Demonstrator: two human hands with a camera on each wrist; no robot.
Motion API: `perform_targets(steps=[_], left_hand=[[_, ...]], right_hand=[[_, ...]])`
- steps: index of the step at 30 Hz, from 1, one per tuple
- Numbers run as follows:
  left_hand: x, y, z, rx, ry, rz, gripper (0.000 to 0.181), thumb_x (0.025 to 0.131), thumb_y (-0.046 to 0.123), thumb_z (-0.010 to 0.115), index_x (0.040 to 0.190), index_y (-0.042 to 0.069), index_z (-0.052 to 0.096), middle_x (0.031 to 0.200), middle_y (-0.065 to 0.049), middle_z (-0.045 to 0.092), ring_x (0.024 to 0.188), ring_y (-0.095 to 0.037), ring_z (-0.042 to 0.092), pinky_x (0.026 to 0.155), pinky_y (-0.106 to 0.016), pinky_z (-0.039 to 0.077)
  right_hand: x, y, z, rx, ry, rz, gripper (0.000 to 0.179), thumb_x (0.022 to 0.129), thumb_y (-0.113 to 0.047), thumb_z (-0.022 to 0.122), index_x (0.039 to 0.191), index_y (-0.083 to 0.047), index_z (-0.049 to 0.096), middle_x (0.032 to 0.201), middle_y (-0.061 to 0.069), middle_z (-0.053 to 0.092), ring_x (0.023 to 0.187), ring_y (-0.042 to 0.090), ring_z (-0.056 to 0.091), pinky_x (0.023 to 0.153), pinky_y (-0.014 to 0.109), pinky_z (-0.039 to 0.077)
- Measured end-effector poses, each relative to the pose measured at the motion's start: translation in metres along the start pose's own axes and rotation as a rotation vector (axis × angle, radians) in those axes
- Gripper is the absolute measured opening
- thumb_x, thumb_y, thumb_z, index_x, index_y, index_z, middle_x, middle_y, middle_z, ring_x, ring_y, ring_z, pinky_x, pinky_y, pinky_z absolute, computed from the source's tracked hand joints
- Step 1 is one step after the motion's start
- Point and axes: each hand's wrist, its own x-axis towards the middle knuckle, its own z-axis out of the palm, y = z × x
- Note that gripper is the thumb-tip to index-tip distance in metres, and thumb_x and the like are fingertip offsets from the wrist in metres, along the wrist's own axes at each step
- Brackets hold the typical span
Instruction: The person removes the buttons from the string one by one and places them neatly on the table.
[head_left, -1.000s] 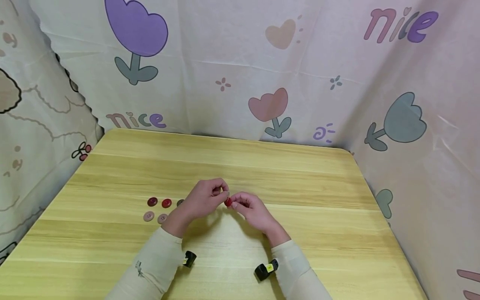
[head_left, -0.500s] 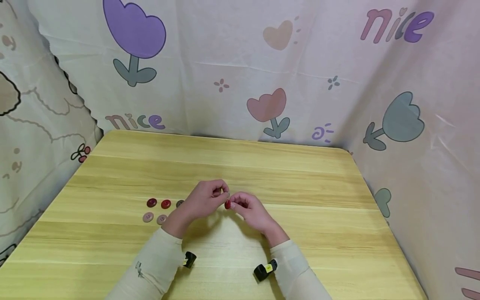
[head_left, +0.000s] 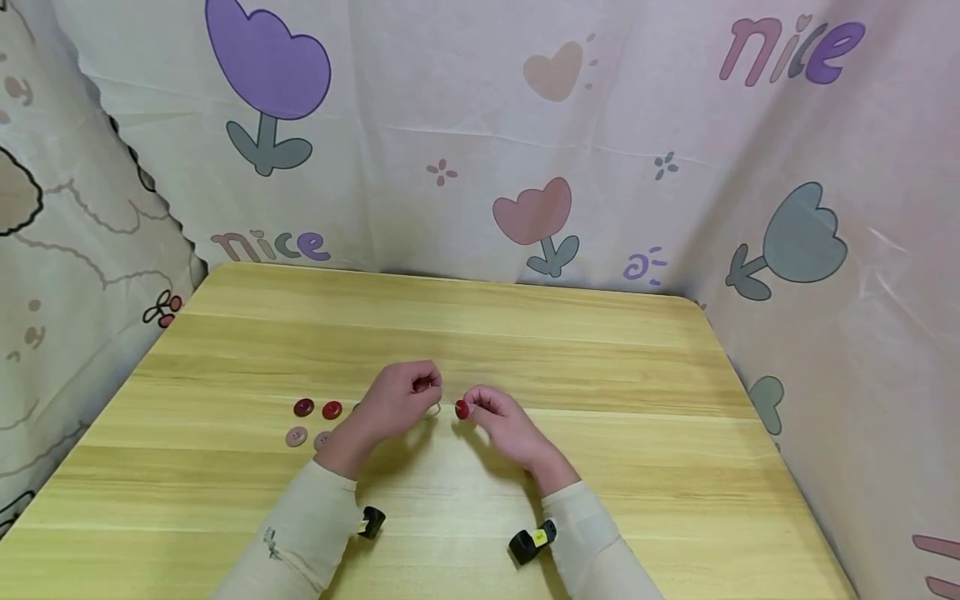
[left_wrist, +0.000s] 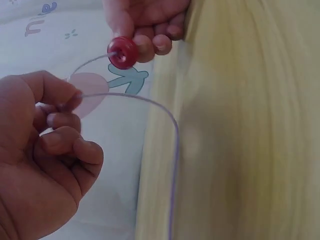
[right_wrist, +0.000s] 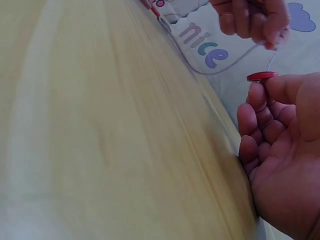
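Over the middle of the table in the head view, my right hand (head_left: 506, 425) pinches a red button (head_left: 461, 409) between thumb and fingertips. A thin pale purple cord (left_wrist: 175, 150) runs into a hole of that button, as the left wrist view shows. My left hand (head_left: 396, 402) pinches this cord a short way left of the button, its other fingers curled. From the left fingertips a loose length of cord arcs out and hangs down. Whether a cord end sticks out behind the button is hidden by the right fingers.
Left of my left hand lie a dark red button (head_left: 303, 407), another red button (head_left: 332, 410) and a pink button (head_left: 296, 437). A further pinkish button (head_left: 322, 440) is partly covered by the left wrist. Patterned cloth (head_left: 465, 100) hangs behind the wooden table (head_left: 600, 350).
My left hand has drawn away to the left from the button, opening a gap bridged by cord. My right hand stays nearly in place, and the red button has turned slightly.
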Motion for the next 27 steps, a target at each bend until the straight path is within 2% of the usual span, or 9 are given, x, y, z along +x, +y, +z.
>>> perform_targets(steps=[2, 4, 9, 11, 12, 15, 19, 24, 27], left_hand=[[0.000, -0.002, 0.000, 0.009, 0.010, -0.013, 0.014, 0.089, 0.006, 0.061, 0.078, 0.015, 0.061, 0.076, 0.001, 0.054, 0.069, -0.017, 0.049, 0.063, -0.035, 0.042], [-0.001, -0.003, 0.000, -0.016, 0.001, -0.052, 0.014, 0.089, 0.006, 0.060, 0.078, 0.014, 0.059, 0.081, -0.002, 0.059, 0.068, -0.019, 0.055, 0.063, -0.035, 0.045], [-0.004, -0.004, 0.003, -0.192, -0.079, -0.212, 0.012, 0.093, 0.002, 0.053, 0.082, 0.006, 0.054, 0.080, -0.014, 0.062, 0.054, -0.023, 0.065, 0.056, -0.034, 0.052], [-0.005, -0.005, 0.004, -0.227, -0.104, -0.243, 0.011, 0.096, 0.003, 0.050, 0.085, 0.004, 0.053, 0.076, -0.015, 0.061, 0.056, -0.025, 0.066, 0.056, -0.034, 0.053], [-0.005, -0.006, 0.005, -0.226, -0.110, -0.246, 0.011, 0.097, 0.003, 0.049, 0.086, 0.003, 0.053, 0.074, -0.014, 0.061, 0.055, -0.025, 0.065, 0.056, -0.034, 0.052], [-0.004, -0.008, 0.008, -0.142, -0.105, -0.214, 0.011, 0.099, 0.006, 0.047, 0.092, 0.003, 0.055, 0.072, -0.009, 0.057, 0.058, -0.021, 0.058, 0.055, -0.033, 0.047], [-0.003, -0.011, 0.011, -0.030, -0.086, -0.174, 0.016, 0.099, 0.006, 0.046, 0.097, 0.005, 0.062, 0.075, -0.005, 0.057, 0.062, -0.019, 0.052, 0.062, -0.036, 0.044], [-0.002, -0.011, 0.014, -0.020, -0.102, -0.161, 0.018, 0.094, -0.001, 0.049, 0.095, 0.005, 0.066, 0.079, -0.003, 0.062, 0.073, -0.018, 0.056, 0.075, -0.039, 0.046], [-0.003, -0.011, 0.015, -0.032, -0.110, -0.149, 0.013, 0.090, 0.000, 0.056, 0.095, 0.006, 0.066, 0.082, -0.001, 0.061, 0.075, -0.018, 0.054, 0.072, -0.038, 0.046]], right_hand=[[0.000, 0.000, -0.001, 0.008, 0.000, 0.003, 0.015, 0.102, -0.006, 0.049, 0.099, 0.004, 0.060, 0.102, 0.010, 0.062, 0.103, 0.033, 0.054, 0.090, 0.039, 0.040], [0.000, 0.002, -0.001, 0.023, -0.004, 0.006, 0.015, 0.102, -0.006, 0.049, 0.100, 0.004, 0.059, 0.102, 0.011, 0.061, 0.103, 0.038, 0.052, 0.088, 0.039, 0.039], [0.000, 0.002, -0.001, 0.046, -0.012, 0.016, 0.015, 0.102, -0.005, 0.049, 0.101, 0.006, 0.059, 0.104, 0.019, 0.060, 0.101, 0.043, 0.050, 0.085, 0.041, 0.039], [0.000, 0.002, -0.001, 0.045, -0.010, 0.015, 0.015, 0.102, -0.005, 0.049, 0.101, 0.007, 0.058, 0.103, 0.021, 0.059, 0.100, 0.044, 0.049, 0.084, 0.041, 0.038], [0.000, 0.002, -0.001, 0.045, -0.008, 0.013, 0.014, 0.102, -0.004, 0.049, 0.101, 0.007, 0.058, 0.103, 0.021, 0.059, 0.100, 0.043, 0.049, 0.084, 0.040, 0.038], [0.000, 0.002, -0.001, 0.046, -0.001, 0.011, 0.013, 0.101, -0.003, 0.049, 0.100, 0.007, 0.058, 0.102, 0.020, 0.059, 0.099, 0.040, 0.050, 0.084, 0.038, 0.038], [0.001, 0.002, -0.001, 0.041, 0.009, 0.010, 0.013, 0.100, -0.002, 0.050, 0.100, 0.006, 0.059, 0.101, 0.014, 0.061, 0.098, 0.032, 0.051, 0.085, 0.036, 0.038], [0.001, 0.002, -0.001, 0.032, 0.010, 0.014, 0.012, 0.100, -0.002, 0.049, 0.100, 0.005, 0.059, 0.100, 0.011, 0.061, 0.097, 0.030, 0.051, 0.085, 0.037, 0.039], [0.001, 0.002, -0.001, 0.030, 0.004, 0.016, 0.012, 0.100, -0.002, 0.049, 0.100, 0.005, 0.059, 0.101, 0.015, 0.060, 0.098, 0.035, 0.051, 0.084, 0.039, 0.039]])
